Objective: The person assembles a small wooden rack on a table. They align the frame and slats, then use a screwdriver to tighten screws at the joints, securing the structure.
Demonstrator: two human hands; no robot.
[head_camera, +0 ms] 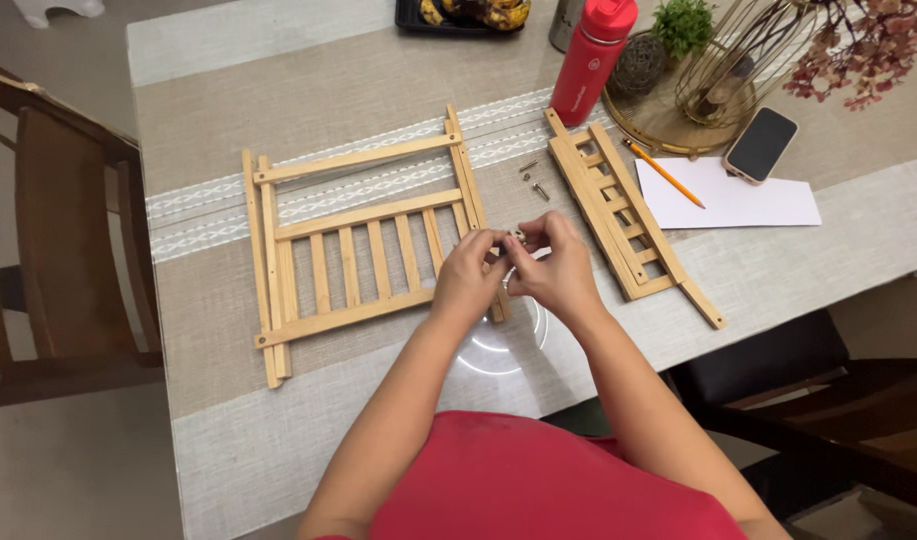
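Note:
A flat bamboo slatted frame (358, 245) lies on the table in front of me. My left hand (468, 275) and my right hand (553, 265) meet over the frame's right rail, fingertips pinched together on a small metal fastener (515, 236). A second folded stack of bamboo slat panels (618, 210) lies to the right. A few loose screws (534, 180) rest on the cloth between the two wooden pieces.
A red bottle (593, 60), a gold wire cage on a tray (723, 75), a phone (760, 145), a pencil (663, 172) on white paper (738, 200) and a dark tray of fruit (463, 14) stand at the back. Wooden chairs (58, 250) flank the table.

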